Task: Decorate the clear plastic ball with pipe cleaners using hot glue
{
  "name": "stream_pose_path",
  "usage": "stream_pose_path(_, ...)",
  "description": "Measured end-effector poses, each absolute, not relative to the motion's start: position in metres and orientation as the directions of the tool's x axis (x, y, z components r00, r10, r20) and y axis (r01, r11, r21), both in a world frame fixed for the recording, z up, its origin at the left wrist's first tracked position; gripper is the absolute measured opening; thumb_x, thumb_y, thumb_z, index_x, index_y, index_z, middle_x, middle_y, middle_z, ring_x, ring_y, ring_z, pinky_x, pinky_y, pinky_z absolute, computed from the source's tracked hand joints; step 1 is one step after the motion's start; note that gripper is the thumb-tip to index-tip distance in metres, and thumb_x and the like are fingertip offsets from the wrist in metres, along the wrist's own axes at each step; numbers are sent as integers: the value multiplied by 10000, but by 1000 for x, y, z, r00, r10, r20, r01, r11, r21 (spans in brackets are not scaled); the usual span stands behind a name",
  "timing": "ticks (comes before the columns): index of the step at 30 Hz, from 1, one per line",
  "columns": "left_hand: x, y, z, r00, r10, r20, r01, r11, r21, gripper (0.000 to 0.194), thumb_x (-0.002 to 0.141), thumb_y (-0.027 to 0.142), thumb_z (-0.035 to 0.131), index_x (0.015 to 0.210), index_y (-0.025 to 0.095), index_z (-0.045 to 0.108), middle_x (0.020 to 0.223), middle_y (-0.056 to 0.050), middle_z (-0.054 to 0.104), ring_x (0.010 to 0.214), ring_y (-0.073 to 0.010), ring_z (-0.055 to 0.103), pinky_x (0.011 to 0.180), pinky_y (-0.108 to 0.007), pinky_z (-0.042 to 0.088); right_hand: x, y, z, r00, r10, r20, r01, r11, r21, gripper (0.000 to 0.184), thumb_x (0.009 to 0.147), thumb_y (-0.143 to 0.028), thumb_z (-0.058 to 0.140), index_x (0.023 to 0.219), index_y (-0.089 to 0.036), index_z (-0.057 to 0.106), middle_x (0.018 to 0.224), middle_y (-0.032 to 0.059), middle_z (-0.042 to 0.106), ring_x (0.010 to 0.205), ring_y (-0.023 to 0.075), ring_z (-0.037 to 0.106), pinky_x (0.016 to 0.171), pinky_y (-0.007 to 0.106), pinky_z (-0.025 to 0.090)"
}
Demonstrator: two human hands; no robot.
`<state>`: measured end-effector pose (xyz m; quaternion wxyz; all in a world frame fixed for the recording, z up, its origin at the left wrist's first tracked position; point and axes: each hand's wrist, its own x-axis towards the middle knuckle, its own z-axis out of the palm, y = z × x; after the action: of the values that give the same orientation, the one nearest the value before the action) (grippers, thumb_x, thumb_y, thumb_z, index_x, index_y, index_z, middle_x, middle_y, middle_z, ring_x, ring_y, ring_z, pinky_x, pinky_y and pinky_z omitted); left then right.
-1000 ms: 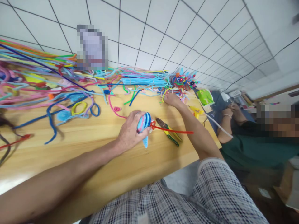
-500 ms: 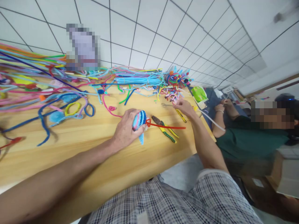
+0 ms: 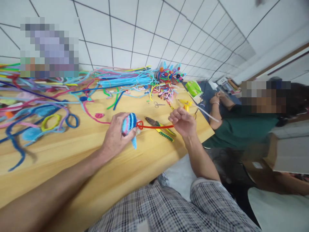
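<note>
My left hand (image 3: 115,130) is wrapped round a small rounded piece (image 3: 129,124) striped in blue, light blue and pink, made of fuzzy pipe cleaners. A light blue point (image 3: 134,142) sticks out below it. From its right side a red pipe cleaner (image 3: 156,127), looped at the near end, runs across to my right hand (image 3: 183,121). The right fingers are curled closed at its far end, whose tip is hidden. Under the red stem lie pliers (image 3: 164,133) with yellow-green handles. Small scissors (image 3: 159,104) rest on the wooden table beyond.
Bundled light blue pipe cleaners (image 3: 123,81) and many loose coloured ones lie along the wall. Two colourful animal heads (image 3: 169,74) stand at the back. A yellow glue gun (image 3: 185,103) lies near the right table edge (image 3: 210,130). A person in a green shirt (image 3: 246,124) sits at right.
My right hand has come away from the scissors, which now lie on the table, and moved toward me to the red pipe cleaner's end. The view has turned right; my left hand keeps its hold.
</note>
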<state>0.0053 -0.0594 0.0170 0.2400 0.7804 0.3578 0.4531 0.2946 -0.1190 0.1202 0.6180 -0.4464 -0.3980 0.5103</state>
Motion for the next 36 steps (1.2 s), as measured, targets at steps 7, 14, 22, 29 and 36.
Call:
stream_pose_path(7,6,-59,19,326,760,562,337,-649,683,463,1017,386,680,1439,253,541,1382,-156,663,1320,-364,660,1120,-611,595,296,-125,116,121,992,35,-401,81,-912,632,652,-428,950,705,-275,339,703,-68,284,641,151,344,651,323,489)
stream_pose_path(14,5,-59,19,333,753,568,347,-658,668,465,1021,386,673,1445,251,542,1373,-155,666,1311,-363,668,1115,-606,602,295,-127,111,111,993,31,-434,77,-898,516,690,-490,982,766,-273,520,730,-60,439,686,149,444,703,318,523)
stream_pose_path(22,5,-60,19,336,755,563,335,-654,678,493,1008,363,695,1462,261,531,1384,-141,657,1320,-362,655,1129,-609,591,279,-127,119,145,989,38,-431,98,-897,527,716,-406,997,719,-253,493,714,-63,466,587,105,326,538,237,439)
stream_pose_path(29,4,-58,17,331,749,573,320,-661,679,512,990,342,722,1461,266,537,1383,-135,659,1314,-355,663,1120,-590,593,269,-129,122,122,991,55,-461,106,-881,500,791,-361,978,735,-239,497,581,-123,350,482,58,197,447,160,371)
stream_pose_path(36,4,-57,16,337,726,599,336,-687,644,508,1002,361,712,1467,250,539,1365,-161,676,1294,-377,672,1082,-621,608,273,-130,115,81,996,48,-493,82,-866,506,748,-373,981,753,-244,492,611,-112,364,515,74,302,522,193,453)
